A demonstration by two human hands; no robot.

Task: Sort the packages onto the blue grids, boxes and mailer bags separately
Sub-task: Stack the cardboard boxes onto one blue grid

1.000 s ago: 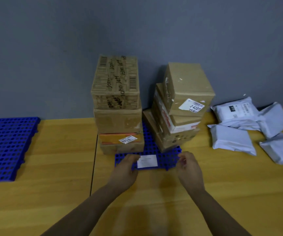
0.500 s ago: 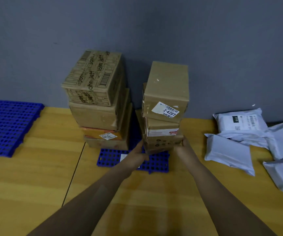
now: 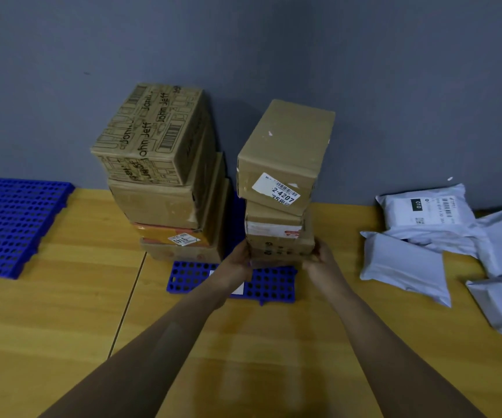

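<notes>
Fingers of left hand point(image 3: 239, 260) and right hand point(image 3: 319, 260) curled on 2 sides of the lowest box point(image 3: 279, 251) in the right stack point(image 3: 282, 164), stack on the middle blue grid point(image 3: 270, 286), mailer bags point(image 3: 406, 267) on table point(image 3: 62, 312) at right

A plain grey-blue wall point(image 3: 364, 70) fills the upper half of the view, matt and unbroken, darker toward its upper corners. At the foot of the wall begins a worktop point(image 3: 62, 342) of yellow-brown wood with grain running parallel to the wall. 1 thin dark seam point(image 3: 126, 309) crosses the worktop, slanting away from the wall. Far from the wall, the wood carries a soft, dim sheen.
</notes>
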